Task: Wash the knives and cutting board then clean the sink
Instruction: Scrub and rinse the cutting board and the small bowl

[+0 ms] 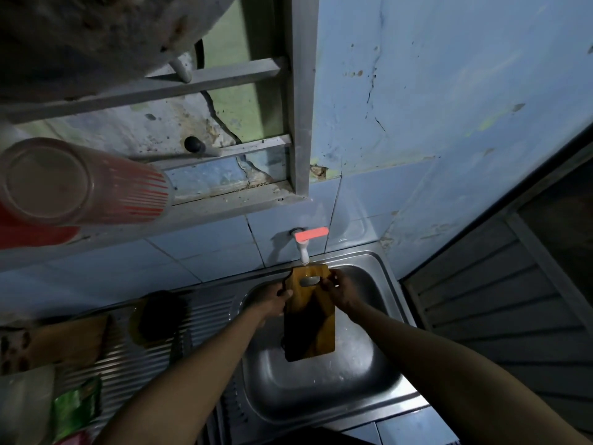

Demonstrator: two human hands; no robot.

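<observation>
A wooden cutting board [316,316] with a handle slot is held over the steel sink [382,406], its slotted end just under the white tap [303,252] with a red lever. My left hand [277,300] grips the board's left edge near the top. My right hand [340,292] holds the right edge beside the slot, fingers curled round it. The lower half of the board looks dark and wet. No knives can be made out clearly.
A ribbed drainboard [199,319] lies left of the sink with a dark round object [163,316], a brownish item [64,342] and a green packet [75,409]. A glass with red stripes [80,184] lies on a rack above. Louvred panels [497,316] stand at the right.
</observation>
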